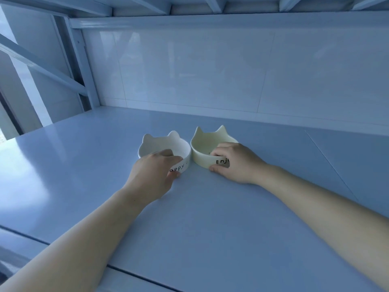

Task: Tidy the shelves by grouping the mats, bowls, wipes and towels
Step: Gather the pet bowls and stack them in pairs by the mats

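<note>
Gripping rims at frame centre, left hand (154,169) is holding the white cat-eared ceramic bowl (164,147), right hand (233,163) the cream cat-eared ceramic bowl (207,144); bowls seem grouped, other items unseen.

a glossy white tiled wall (210,70) at the back; a white metal post (83,66) at left; a slanted brace (42,67) joins it; crossbars (213,4) overhead
</note>
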{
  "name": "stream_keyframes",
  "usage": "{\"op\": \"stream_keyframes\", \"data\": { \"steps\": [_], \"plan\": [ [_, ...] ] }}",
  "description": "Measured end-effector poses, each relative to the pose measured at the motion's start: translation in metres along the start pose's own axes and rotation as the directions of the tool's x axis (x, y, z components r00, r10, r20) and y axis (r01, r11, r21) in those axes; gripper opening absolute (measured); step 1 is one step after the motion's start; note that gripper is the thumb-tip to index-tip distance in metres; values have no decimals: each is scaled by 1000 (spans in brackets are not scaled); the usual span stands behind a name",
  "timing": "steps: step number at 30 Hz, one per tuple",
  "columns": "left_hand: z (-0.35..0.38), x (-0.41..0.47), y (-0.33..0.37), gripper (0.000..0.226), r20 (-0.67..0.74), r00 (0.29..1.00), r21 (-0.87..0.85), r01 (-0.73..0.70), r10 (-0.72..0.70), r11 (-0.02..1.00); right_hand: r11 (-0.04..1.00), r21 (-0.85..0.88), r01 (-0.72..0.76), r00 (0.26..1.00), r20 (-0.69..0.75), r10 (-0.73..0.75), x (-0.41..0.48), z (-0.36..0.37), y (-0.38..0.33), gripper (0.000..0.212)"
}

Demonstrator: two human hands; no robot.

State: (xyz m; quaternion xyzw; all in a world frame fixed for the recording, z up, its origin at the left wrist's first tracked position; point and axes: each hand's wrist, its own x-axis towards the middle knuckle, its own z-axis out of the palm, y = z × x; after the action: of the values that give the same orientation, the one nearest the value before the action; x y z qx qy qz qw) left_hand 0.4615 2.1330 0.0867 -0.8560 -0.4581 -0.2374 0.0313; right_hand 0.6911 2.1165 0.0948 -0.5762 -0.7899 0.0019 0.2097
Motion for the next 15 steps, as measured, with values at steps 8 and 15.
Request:
{"op": "stream_keyframes", "data": {
  "steps": [8, 15],
  "plan": [
    [-6, -2, 30, 26, -69, 996, -46, -59, 56, 997, 996, -76, -49, 999, -12, 48, -37, -21, -2, 23],
    [-7, -7, 108, 30, -165, 926, 56, -335, 339, 941, 974, -126, -188, 980, -91, 178, -133, -68, 27, 28]
  ]
}}
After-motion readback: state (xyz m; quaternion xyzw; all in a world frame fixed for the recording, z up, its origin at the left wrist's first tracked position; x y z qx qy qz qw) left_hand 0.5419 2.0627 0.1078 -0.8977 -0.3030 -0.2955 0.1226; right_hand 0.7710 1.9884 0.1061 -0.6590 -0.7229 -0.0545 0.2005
